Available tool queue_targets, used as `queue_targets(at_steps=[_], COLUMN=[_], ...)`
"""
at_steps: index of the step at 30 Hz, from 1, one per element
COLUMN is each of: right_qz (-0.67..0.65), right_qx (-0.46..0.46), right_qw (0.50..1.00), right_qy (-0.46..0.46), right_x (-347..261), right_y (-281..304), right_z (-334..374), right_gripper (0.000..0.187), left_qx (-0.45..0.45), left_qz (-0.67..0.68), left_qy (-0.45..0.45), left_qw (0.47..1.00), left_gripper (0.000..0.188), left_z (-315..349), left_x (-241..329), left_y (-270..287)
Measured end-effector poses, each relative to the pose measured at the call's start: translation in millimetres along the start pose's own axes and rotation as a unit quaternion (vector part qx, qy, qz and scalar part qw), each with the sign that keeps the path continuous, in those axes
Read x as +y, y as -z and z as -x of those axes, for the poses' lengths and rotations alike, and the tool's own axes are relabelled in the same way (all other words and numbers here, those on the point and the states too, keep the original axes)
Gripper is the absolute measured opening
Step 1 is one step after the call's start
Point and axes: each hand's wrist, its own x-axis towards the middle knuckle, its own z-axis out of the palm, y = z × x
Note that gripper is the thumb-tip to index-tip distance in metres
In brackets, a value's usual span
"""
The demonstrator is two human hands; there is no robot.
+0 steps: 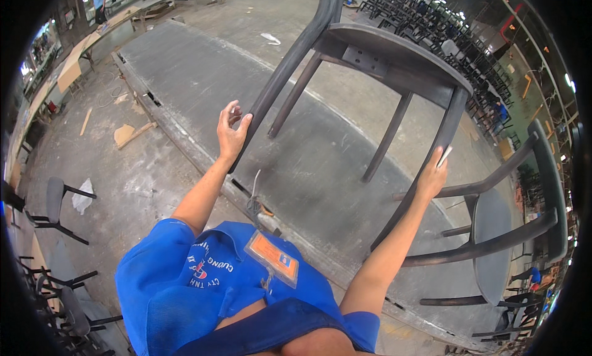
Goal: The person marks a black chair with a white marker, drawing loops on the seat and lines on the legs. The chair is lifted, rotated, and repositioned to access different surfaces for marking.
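Observation:
A dark wooden chair (394, 43) with a curved panel stands in front of me on a low grey platform. A small plate with several holes shows on its curved part. Beside the chair's left post is my left hand (233, 134), its thumb at the wood and its fingers loosely curled apart. My right hand (431, 176) lies against the right post, and its fingers close on a slim white stick (444, 156). Part of the chair's top runs out of view.
Another dark chair (492, 233) lies tipped on the platform (185, 54) at the right. Smaller dark chairs (55, 202) stand at the left. Cardboard scraps (124, 134) lie on the floor. Rows of chairs (425, 23) fill the far right, and a long table (92, 38) runs along the far left.

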Motion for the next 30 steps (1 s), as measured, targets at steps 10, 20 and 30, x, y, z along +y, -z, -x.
queue_targets(at_steps=[10,20,30], right_qz=[-0.003,0.014,-0.013], right_qx=[-0.037,-0.054,-0.040], right_qw=[0.999,0.998,0.999], right_qy=[0.001,-0.012,0.009], right_x=[-1.7,-5.3,3.7], right_y=[-9.0,-7.7,-9.7], right_z=[-16.7,-13.4,-7.1], right_gripper=[0.067,0.071,0.069], left_qx=[0.113,0.131,0.106], left_qz=[-0.123,-0.011,-0.148], left_qy=[0.187,0.261,0.092], left_qw=[0.968,0.956,0.979], left_gripper=[0.043,0.029,0.033], left_z=[95.0,186.3,153.5], left_x=[-70.8,-68.2,-12.0], left_y=[85.8,133.1,94.7])
